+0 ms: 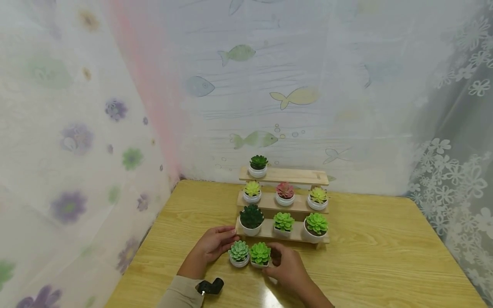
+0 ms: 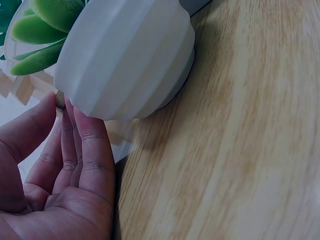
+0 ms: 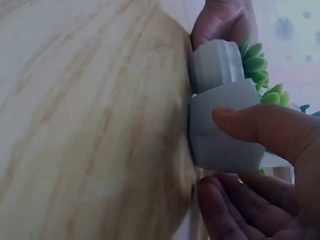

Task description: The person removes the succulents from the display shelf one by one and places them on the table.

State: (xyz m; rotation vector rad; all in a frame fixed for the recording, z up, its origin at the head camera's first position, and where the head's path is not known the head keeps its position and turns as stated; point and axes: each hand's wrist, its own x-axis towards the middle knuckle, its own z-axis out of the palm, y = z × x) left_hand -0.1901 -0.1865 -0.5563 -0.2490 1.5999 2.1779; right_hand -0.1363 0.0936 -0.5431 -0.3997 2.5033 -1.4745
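Observation:
At the front of a three-step wooden plant stand [image 1: 265, 233], my left hand [image 1: 213, 244] pinches the left end of the lowest board between thumb and fingers. In the left wrist view that board edge [image 2: 60, 100] shows at my fingertips, beside a ribbed white pot [image 2: 125, 60]. My right hand [image 1: 286, 267] holds a bright green potted succulent [image 1: 260, 254] in an angular white pot [image 3: 215, 142]; the thumb lies on one face, fingers on the far side. Next to it stands a pale green succulent [image 1: 239, 252] in the ribbed pot. Both pots stand on the table.
The lowest board carries a dark green succulent [image 1: 251, 218] and two bright green ones [image 1: 283, 222]. Two yellow-green plants [image 1: 252, 190] flank a red one [image 1: 285, 191] on the middle board. One dark green plant [image 1: 258, 164] tops the stand. Patterned curtains [image 1: 246, 94] border the table [image 1: 385, 248].

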